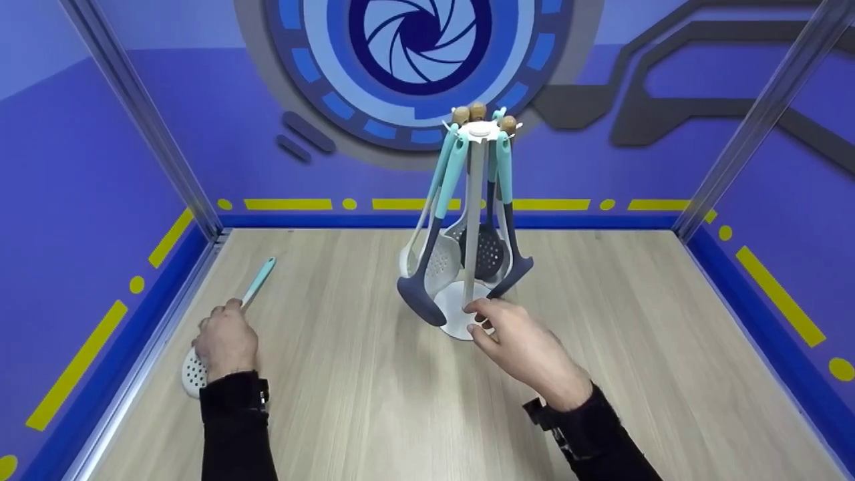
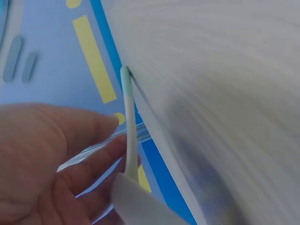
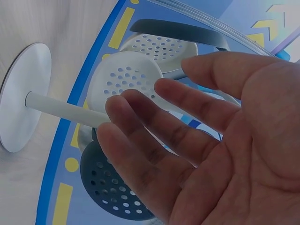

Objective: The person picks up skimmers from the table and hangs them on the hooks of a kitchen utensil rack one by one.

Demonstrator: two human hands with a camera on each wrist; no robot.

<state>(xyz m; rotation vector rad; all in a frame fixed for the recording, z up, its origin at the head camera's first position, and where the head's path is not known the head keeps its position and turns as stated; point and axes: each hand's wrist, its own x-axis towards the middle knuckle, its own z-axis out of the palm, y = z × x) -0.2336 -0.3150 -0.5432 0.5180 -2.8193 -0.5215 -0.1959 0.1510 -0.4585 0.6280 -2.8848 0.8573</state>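
A skimmer with a mint handle (image 1: pixel 259 284) and a pale perforated head (image 1: pixel 194 375) lies on the table at the left. Over its neck is my left hand (image 1: pixel 228 339); in the left wrist view the fingers are loosely spread around the handle (image 2: pixel 130 126), with the thumb apart from it. My right hand (image 1: pixel 528 344) is before a white utensil stand (image 1: pixel 473 227), its fingertips close to the lower pole. The right wrist view has these fingers (image 3: pixel 173 133) loosely bent and holding nothing. Whether they touch the pole (image 3: pixel 65 110) I cannot tell.
Hung around the stand are several utensils, among them a dark-headed one (image 1: pixel 421 297) at the front left, a dark skimmer (image 1: pixel 489 252) and a pale skimmer (image 1: pixel 442 260). Blue printed walls (image 1: pixel 320 174) enclose the wooden table (image 1: pixel 334 374) at the back and sides.
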